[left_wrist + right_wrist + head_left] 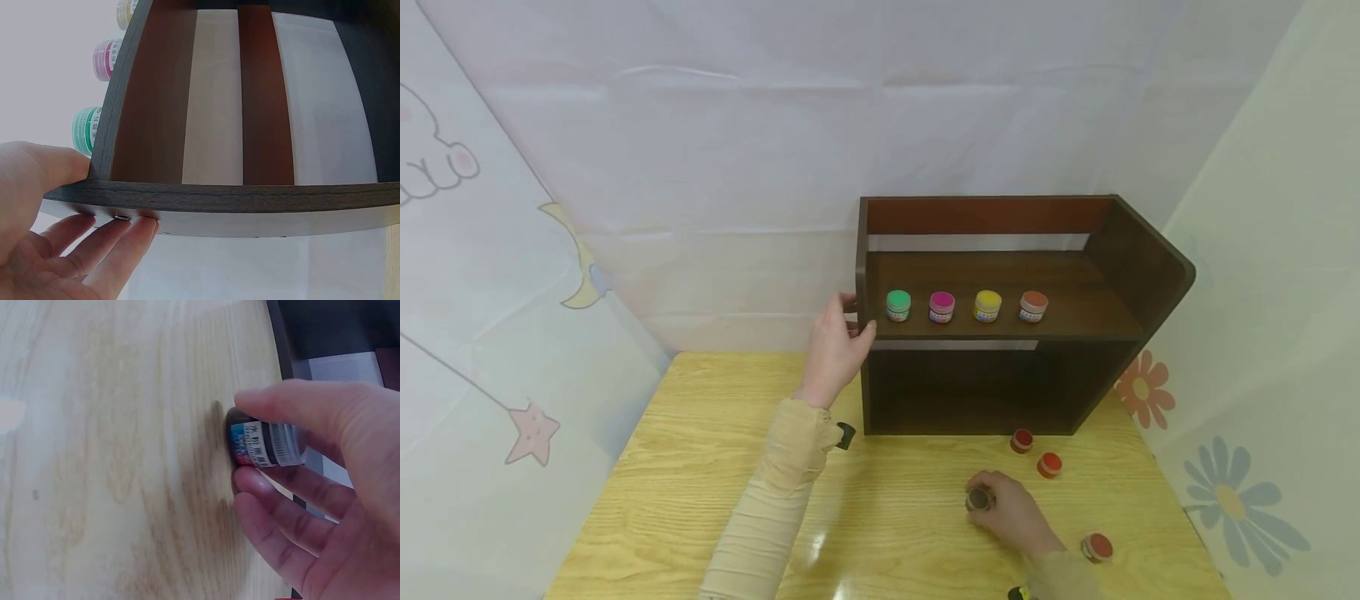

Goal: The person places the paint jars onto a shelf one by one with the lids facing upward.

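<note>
- Looks about half done, judging by the split: four paint jars up on the shelf, four off it.
- Done, apparently: green jar (898, 306), magenta jar (942, 307), yellow jar (987, 306), orange-brown jar (1033, 307), upright in a spaced row along the front of the upper board (970, 271).
- Left, probably: dark jar (265, 440), in hand over the tabletop (662, 483); can't tell if touching it.
- Also left: dark red jar (1022, 441) near the shelf unit's (1138, 267) base, red jar (1050, 465) just beside, brownish-red jar (1098, 547) nearer the person.
- Right hand (1011, 512): fingers closed around the dark jar.
- Left hand (837, 350): thumb and fingers pinch the left side panel (250, 199), no jar held.
</note>
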`<state>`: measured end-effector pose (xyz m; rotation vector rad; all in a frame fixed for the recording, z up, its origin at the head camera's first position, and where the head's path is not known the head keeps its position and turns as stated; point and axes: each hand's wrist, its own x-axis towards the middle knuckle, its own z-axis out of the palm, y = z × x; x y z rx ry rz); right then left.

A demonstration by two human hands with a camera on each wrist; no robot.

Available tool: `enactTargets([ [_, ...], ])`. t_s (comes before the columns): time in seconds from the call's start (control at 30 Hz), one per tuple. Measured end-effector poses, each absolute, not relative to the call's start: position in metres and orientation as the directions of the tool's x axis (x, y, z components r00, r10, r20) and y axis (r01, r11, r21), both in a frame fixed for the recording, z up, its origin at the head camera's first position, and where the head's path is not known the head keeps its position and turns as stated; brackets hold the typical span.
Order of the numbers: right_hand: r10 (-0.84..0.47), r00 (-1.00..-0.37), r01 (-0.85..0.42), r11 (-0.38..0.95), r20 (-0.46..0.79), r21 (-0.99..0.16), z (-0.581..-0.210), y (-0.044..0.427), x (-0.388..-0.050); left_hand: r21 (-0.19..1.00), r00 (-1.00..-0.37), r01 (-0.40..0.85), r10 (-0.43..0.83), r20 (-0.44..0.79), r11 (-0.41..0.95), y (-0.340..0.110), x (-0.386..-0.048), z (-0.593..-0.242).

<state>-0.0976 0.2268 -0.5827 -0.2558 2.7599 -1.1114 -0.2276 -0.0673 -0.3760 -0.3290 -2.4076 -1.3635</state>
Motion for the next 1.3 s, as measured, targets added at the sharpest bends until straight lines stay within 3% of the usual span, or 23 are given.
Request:
enactTargets([
  [0.27, -0.168, -0.984, -0.079, 0.713, -0.06, -0.697, -0.5865, 0.223, -0.0956, 0.783, -0.912, 0.367, 0.029, 0.409, 0.503, -0.0682, -0.2271, -0.3767],
  [1.3, -0.203, -0.979, -0.138, 0.701, -0.01, -0.7, -0.588, 0.2252, -0.0997, 0.784, -0.92, 0.342, 0.016, 0.392, 0.518, -0.0671, -0.2295, -0.3764],
])
